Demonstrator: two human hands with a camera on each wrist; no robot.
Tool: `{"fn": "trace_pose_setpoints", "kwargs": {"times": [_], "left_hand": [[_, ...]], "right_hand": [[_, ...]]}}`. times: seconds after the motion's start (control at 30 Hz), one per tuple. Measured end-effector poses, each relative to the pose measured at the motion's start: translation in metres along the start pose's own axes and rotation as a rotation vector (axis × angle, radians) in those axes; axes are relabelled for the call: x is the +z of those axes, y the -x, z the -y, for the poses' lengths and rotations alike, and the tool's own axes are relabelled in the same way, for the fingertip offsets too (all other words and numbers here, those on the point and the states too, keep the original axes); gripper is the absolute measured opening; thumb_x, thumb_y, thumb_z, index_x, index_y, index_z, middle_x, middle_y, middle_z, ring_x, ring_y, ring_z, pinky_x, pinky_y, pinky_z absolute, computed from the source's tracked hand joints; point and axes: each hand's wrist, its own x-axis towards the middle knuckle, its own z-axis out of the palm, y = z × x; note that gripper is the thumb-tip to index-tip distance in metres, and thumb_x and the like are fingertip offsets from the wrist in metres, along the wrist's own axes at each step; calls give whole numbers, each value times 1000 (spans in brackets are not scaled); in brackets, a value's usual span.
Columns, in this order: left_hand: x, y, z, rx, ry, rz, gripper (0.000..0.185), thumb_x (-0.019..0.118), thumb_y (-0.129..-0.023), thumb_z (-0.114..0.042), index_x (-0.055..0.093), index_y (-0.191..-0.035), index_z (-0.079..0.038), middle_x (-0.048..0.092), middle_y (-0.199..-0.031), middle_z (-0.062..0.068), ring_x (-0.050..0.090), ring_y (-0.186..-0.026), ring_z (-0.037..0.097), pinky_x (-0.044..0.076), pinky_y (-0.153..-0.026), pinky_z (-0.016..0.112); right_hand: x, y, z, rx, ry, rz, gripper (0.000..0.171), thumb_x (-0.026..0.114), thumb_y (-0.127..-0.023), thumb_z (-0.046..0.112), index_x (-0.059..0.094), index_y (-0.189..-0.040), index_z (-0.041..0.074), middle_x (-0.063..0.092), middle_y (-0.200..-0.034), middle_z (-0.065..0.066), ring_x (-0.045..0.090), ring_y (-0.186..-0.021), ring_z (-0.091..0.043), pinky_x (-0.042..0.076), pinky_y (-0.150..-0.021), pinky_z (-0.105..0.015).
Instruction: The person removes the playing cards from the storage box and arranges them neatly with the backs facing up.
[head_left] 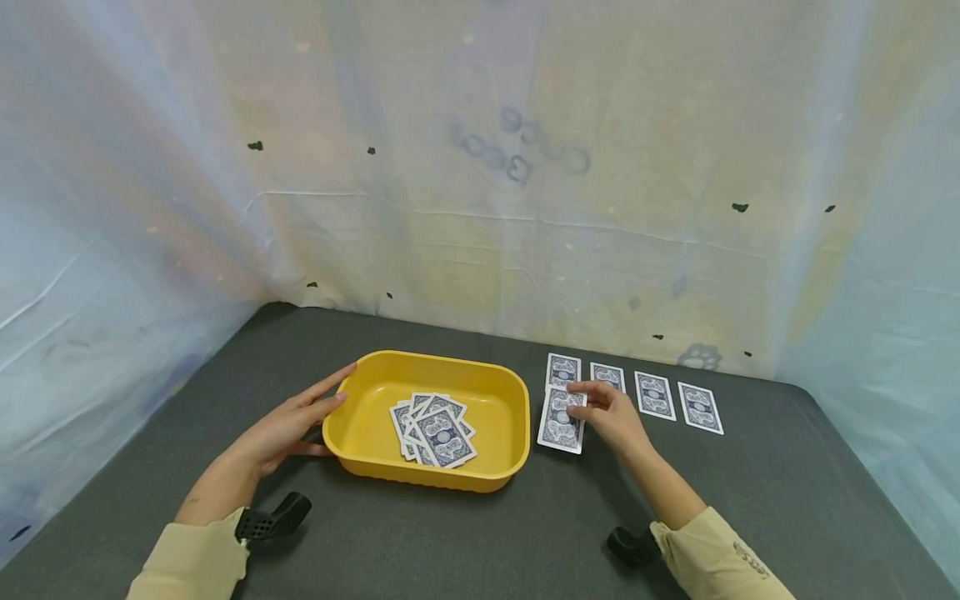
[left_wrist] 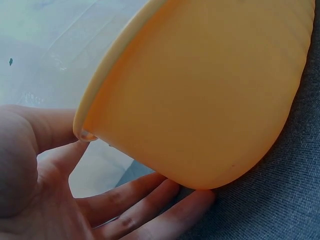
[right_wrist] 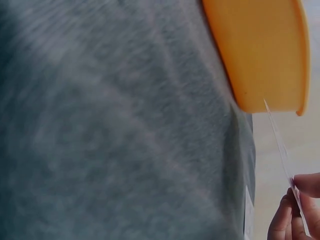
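Lighting is even and diffuse, moderately bright, with no glare. Under my hands and the yellow tub [head_left: 431, 417] only soft, faint shadows fall on the dark surface [head_left: 750, 500]. The head view bows at its edges (wide-lens distortion), yet stays sharp at centre. My right wrist view is smeared with blur; my left wrist view is close and soft.

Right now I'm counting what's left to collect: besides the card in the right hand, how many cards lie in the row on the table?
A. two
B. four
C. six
B: four face-down cards lie in a row behind the right hand, which pinches a fifth card.
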Motion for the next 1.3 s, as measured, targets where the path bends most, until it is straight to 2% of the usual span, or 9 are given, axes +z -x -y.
{"fn": "trace_pose_setpoints", "kwargs": {"times": [0.17,0.53,0.67,0.77,0.97,1.1,1.3], "left_hand": [[0,0,0,2,8,6,68,46,-97,-51,12,-154,-38,1,-161,17,19,-142,45,53,-86,47],[0,0,0,1,3,3,66,46,-98,-50,12,-154,-38,1,-161,17,19,-142,45,53,-86,48],[0,0,0,-5,-3,-5,66,46,-99,-49,12,-154,-38,1,-161,17,20,-141,45,53,-85,48],[0,0,0,-5,-2,-5,66,46,-98,-50,12,-154,-38,1,-161,17,21,-141,45,53,-85,48],[0,0,0,5,8,6,67,47,-97,-51,12,-154,-38,1,-161,17,17,-142,46,53,-86,49],[0,0,0,8,11,10,68,47,-97,-51,12,-154,-37,1,-161,17,16,-142,47,52,-87,49],[0,0,0,7,11,8,68,47,-97,-51,12,-154,-37,0,-161,17,17,-142,46,52,-87,49]], "right_hand": [[0,-1,-5,-10,-1,25,34,70,-83,5,65,-116,-1,47,-88,-4,42,-82,-16,37,-68,-28],[-1,-6,-15,-48,44,103,32,70,-81,1,65,-112,-5,48,-76,-1,44,-72,-14,36,-63,-27],[-1,-6,-16,-51,91,120,32,71,-81,2,65,-111,-4,61,-87,-10,51,-77,-17,40,-67,-28],[-2,-6,-16,-86,135,135,32,73,-80,3,65,-111,-5,65,-97,-15,53,-81,-18,43,-69,-29],[-3,-10,-19,-150,214,156,34,75,-77,2,66,-109,-5,64,-91,-14,50,-72,-15,41,-61,-28],[-2,-12,-21,-164,266,145,34,77,-76,5,67,-108,-4,66,-98,-15,53,-76,-17,43,-63,-28],[-2,-12,-21,-166,281,139,38,79,-73,6,67,-108,-5,66,-93,-15,56,-76,-18,44,-63,-28]]}}
